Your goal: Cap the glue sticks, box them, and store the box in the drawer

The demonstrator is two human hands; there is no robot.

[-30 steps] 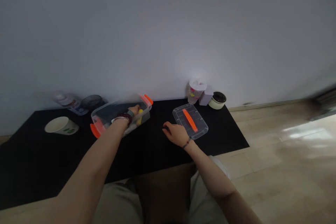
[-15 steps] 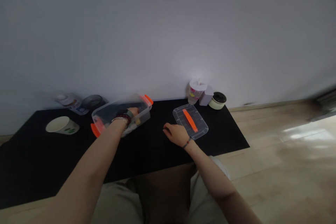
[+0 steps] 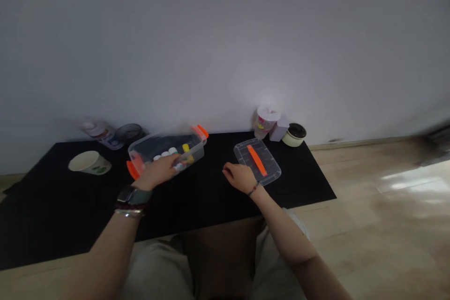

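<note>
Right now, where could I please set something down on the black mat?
Bare mat lies between the clear orange-handled box and the orange-striped lid, and right of that lid. It is crowded at the back right, around the cream jar, lilac box and plastic cup.

1. We see a plain room, home-like rather than a lab or shop, though we cannot be certain.
2. We note a bare white wall (image 3: 225,47), a skirting board (image 3: 362,143) and a pale wood-look floor (image 3: 369,225).
3. We note a black worktop (image 3: 211,201) bearing a paper cup (image 3: 89,162) and a plastic drink cup (image 3: 265,122).
</note>
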